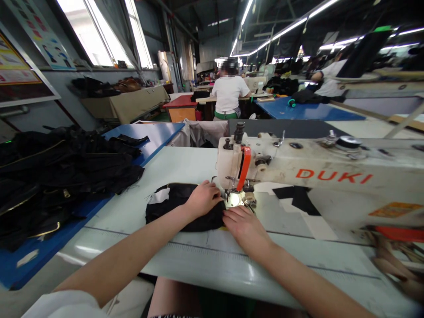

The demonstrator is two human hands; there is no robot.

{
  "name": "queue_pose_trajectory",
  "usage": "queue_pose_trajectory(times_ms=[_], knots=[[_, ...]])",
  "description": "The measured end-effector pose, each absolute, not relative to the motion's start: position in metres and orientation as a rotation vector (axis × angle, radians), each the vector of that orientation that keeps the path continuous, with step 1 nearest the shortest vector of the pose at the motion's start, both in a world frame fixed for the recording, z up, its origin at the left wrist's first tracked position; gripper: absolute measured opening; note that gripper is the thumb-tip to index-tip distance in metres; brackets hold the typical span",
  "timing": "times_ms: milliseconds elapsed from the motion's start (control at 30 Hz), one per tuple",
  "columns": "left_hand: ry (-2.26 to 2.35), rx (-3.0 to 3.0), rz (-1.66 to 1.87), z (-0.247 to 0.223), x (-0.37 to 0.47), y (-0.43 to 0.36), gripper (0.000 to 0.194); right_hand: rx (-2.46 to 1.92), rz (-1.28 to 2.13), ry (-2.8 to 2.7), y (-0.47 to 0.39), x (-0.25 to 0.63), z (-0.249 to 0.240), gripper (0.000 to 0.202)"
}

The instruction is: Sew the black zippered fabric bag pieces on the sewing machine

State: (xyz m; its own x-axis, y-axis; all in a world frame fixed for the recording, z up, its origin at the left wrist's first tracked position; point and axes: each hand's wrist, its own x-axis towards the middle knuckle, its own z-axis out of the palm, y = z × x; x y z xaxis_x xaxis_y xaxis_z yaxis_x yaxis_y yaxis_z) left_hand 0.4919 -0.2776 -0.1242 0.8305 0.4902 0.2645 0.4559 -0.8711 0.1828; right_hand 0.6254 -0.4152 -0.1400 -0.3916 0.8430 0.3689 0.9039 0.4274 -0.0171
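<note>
A black fabric piece (180,216) lies on the pale sewing table, with what looks like a gold zipper along its far edge and a white patch (159,196) at its left end. My left hand (203,199) rests on top of it, fingers curled and closed on the cloth. At the right edge of the cloth, my right hand (244,226) has its fingers together and pinches the near corner. Both hands are just left of and in front of the lit needle area of the sewing machine (324,165); the exact fingertip contact is partly hidden.
Black zippered pieces are heaped on a blue table (139,132) at left. Black and white scraps (296,198) lie under the machine arm. A dark thread cone (361,53) stands at upper right. Ahead, a person in a white shirt (229,95) sits facing away.
</note>
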Motion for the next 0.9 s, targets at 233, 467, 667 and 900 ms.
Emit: queue_pose_trajectory(times_ms=[233, 467, 667, 900], knots=[[0.846, 2.842, 0.49, -0.121, 0.483, -0.285, 0.009, -1.511, -0.253, -2.351, -0.413, 0.628, -0.141, 0.013], [0.784, 2.67, 0.624, -0.133, 0.486, -0.28, 0.004, -1.501, -0.241, -2.321, -0.413, 0.632, -0.14, 0.014], [0.651, 2.592, 0.672, -0.142, 0.506, -0.254, 0.015, -1.616, -0.288, -2.266, -0.406, 0.639, -0.141, 0.014], [0.589, 2.576, 0.651, -0.141, 0.508, -0.25, 0.02, -1.636, -0.283, -2.252, -0.408, 0.639, -0.141, 0.012]])
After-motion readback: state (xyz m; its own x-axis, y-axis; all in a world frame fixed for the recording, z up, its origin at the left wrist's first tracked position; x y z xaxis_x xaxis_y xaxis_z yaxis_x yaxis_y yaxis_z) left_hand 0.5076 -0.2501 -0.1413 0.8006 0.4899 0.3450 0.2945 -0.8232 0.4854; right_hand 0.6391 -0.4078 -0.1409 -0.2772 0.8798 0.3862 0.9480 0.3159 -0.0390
